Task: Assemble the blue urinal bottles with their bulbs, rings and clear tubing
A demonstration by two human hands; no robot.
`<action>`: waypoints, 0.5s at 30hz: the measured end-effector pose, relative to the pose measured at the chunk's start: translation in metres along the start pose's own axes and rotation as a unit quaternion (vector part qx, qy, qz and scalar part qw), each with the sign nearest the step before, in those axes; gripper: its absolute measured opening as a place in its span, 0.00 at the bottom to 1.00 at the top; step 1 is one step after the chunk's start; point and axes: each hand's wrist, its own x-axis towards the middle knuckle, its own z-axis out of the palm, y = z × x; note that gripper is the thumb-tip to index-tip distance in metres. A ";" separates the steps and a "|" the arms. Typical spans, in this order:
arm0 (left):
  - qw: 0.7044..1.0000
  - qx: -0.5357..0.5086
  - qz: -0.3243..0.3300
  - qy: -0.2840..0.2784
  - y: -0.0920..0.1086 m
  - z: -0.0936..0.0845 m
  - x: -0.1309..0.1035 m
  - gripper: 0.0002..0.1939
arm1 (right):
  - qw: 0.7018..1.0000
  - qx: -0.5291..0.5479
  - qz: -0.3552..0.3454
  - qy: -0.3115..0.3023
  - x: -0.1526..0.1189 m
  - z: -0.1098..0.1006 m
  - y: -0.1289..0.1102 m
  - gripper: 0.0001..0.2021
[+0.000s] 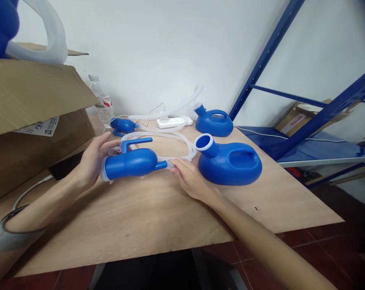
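Observation:
My left hand [95,159] is closed round the wide, white-rimmed end of a blue urinal cup [134,162]. The cup lies sideways above the table, handle up, its narrow nozzle pointing right. Against that nozzle, my right hand [187,177] pinches the end of a clear plastic hose [188,143]; how far the hose sits on the nozzle is hidden by the fingers. The hose lies coiled behind the cup. Right of my right hand stands a blue urinal bottle [231,167] with a white-rimmed mouth and a built-in handle.
Farther back are a second blue urinal bottle [215,123], another blue cup [124,125], a white power strip [174,122] and a water bottle [101,102]. An open cardboard box [40,117] fills the left side. A blue metal shelf [315,143] stands right of the table.

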 end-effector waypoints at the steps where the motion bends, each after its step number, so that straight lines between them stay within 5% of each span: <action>1: 0.998 -0.041 -0.050 -0.007 0.001 -0.001 0.000 0.30 | 1.000 -0.005 -0.002 0.005 0.000 0.001 0.000 0.25; 3: 0.987 -0.103 -0.120 -0.008 0.002 -0.004 0.001 0.26 | 0.999 -0.020 -0.010 0.024 0.001 0.003 0.000 0.25; 10: 0.993 -0.058 -0.101 -0.023 0.005 -0.007 0.000 0.29 | 0.997 -0.074 -0.030 -0.002 0.001 0.007 0.003 0.24; 15: 0.988 -0.112 -0.100 0.015 0.014 -0.001 -0.007 0.25 | 0.996 -0.087 -0.022 -0.027 0.001 0.007 0.001 0.24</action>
